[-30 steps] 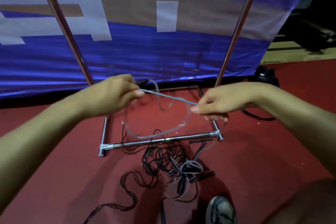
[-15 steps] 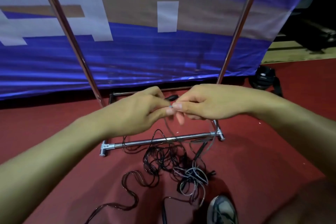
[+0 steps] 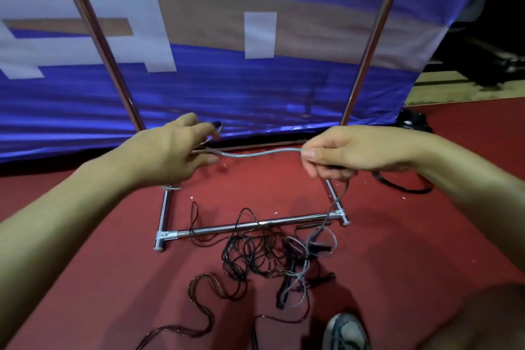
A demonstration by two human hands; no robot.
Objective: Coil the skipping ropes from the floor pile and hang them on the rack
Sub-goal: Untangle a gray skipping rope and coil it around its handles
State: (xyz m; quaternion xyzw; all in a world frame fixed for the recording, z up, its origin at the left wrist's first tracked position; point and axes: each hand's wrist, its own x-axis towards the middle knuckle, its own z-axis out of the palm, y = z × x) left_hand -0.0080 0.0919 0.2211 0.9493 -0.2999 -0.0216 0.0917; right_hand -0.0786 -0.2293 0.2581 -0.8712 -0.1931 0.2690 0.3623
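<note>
The left hand curls its fingers round gathered turns of the pale rope, one black handle poking past the knuckles. That rope spans slackly to the right hand, which pinches it between thumb and forefinger; the tail drops from there into the floor pile lying across the rack base bar. The likely trouble: the tail runs through dark tangled ropes, so pulling the next loop could snag, drag the pile up, or spill the held coil.
</note>
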